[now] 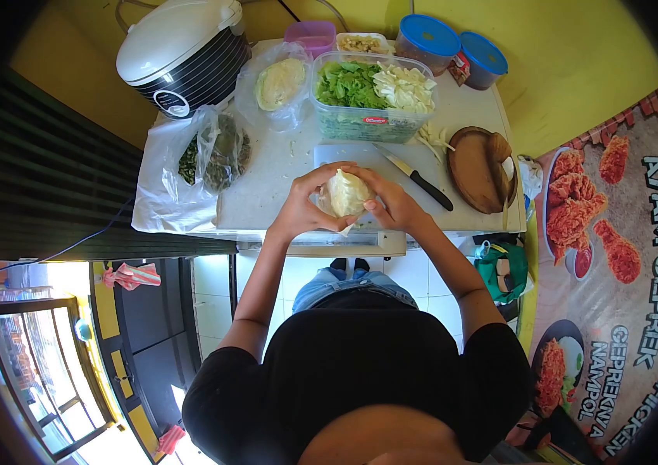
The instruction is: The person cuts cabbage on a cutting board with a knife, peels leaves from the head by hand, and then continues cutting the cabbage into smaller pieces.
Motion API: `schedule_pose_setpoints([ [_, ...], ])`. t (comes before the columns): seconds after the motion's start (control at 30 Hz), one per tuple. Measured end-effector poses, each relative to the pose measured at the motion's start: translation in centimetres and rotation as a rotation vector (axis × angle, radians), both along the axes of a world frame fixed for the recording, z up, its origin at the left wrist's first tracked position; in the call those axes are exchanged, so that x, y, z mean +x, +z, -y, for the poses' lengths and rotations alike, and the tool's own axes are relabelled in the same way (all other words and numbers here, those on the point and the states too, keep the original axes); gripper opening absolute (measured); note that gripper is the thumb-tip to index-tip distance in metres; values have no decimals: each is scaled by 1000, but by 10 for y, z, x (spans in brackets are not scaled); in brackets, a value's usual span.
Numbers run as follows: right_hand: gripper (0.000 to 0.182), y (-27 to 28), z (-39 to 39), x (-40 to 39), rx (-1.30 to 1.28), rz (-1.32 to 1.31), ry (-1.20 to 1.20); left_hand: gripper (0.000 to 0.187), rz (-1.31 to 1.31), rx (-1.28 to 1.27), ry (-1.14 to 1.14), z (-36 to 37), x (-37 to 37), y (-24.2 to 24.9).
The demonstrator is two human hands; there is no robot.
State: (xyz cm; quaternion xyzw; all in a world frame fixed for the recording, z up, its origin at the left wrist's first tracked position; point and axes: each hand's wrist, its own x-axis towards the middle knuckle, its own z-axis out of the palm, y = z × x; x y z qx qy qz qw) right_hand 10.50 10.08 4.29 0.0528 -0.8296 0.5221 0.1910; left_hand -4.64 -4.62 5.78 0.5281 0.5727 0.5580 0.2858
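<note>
A pale green piece of cabbage point(344, 194) is held between both hands over the near edge of a white cutting board point(329, 153). My left hand point(304, 203) wraps its left side and my right hand point(391, 200) grips its right side. A black-handled knife point(416, 178) lies on the board just right of the hands, untouched. Behind the board stands a clear plastic tub point(372, 124) holding green leaves and shredded cabbage.
On the table: a rice cooker point(182, 48) back left, bagged greens point(217, 151), a bagged cabbage point(281, 84), lidded containers point(453, 43) at the back, a wooden mortar point(480, 169) at right. A yellow wall lies behind; a poster is on the right.
</note>
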Motion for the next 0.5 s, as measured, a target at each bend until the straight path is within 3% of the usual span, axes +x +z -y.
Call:
schedule_pose_setpoints([
  [0.17,57,6,-6,-8,-17,-97,-47,66,-188,132,79,-11,0,-5],
  [0.2,52,10,-6,-10,80,-141,-122,66,-260,170,117,-12,1,-5],
  [0.23,47,12,-6,-11,177,-185,-196,66,-260,170,117,-12,2,-10],
  [0.3,47,12,-6,-12,118,-122,-187,64,-104,75,181,-13,2,-21],
  [0.5,41,15,-15,-14,23,-51,-98,69,-168,96,216,-13,3,-33],
])
